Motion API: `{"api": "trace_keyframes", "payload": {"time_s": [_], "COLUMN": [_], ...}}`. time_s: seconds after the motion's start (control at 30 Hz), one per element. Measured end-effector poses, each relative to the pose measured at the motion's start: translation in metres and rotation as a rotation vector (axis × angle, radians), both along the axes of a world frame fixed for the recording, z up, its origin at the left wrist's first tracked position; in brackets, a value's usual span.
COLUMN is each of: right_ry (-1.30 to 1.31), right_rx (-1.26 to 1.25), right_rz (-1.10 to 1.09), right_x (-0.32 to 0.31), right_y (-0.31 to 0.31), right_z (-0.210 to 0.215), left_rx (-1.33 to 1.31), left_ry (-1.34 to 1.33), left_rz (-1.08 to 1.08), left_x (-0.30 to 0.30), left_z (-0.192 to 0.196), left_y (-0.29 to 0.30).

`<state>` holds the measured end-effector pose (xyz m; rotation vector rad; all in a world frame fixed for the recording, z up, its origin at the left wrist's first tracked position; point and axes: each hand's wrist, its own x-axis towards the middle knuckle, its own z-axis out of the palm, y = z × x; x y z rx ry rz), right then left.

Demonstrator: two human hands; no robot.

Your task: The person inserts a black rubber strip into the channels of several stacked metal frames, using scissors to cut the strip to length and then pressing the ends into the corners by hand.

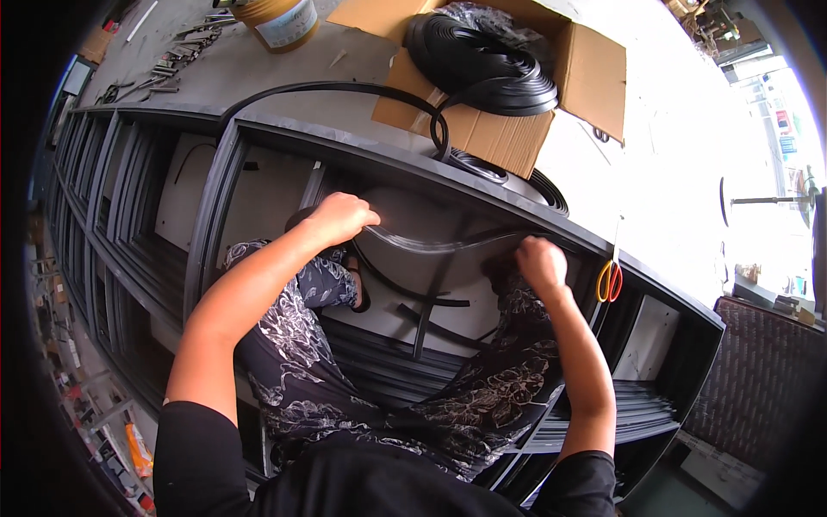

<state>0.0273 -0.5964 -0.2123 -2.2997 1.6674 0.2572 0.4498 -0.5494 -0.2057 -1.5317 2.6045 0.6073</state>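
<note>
While both hands work at the middle of the frame, I see my left hand (342, 217) with its fingers curled shut around a black rubber strip (431, 242), and my right hand (541, 263) pinching the same strip against the inner edge of a dark metal frame (413, 159). From there the strip runs up and loops back to a coil (482, 60) in an open cardboard box (508, 133) at the upper centre, on the grey worktop (284, 86). Red-and-yellow scissors (610, 280) hang at the right of the frame. A yellow bucket (277, 21) stands at the upper left.
</note>
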Motion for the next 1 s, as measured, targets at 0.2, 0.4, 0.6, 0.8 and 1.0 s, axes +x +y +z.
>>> {"api": "trace_keyframes", "payload": {"time_s": [0.2,0.4,0.6,0.8,1.0], "right_ry": [-0.272,-1.044,-1.745,-1.646,-1.517], "right_rx": [0.665,0.654,0.318,0.106,0.122], "right_rz": [-0.275,-1.022,-1.504,-1.582,-1.732], "right_x": [0.027,0.093,0.148,0.175,0.132], "right_y": [0.019,0.019,-0.018,-0.015,-0.024], "right_z": [-0.049,-0.082,-0.125,-0.114,-0.121], "left_rx": [-0.011,-0.120,-0.232,-0.239,-0.139], "left_ry": [0.260,0.428,0.489,0.428,0.425], "left_rz": [0.238,0.384,0.472,0.523,0.582], "left_x": [0.004,0.005,-0.003,-0.005,-0.008], "left_z": [0.034,0.061,0.050,0.044,0.047], "left_y": [-0.029,-0.027,-0.047,-0.056,-0.059]}}
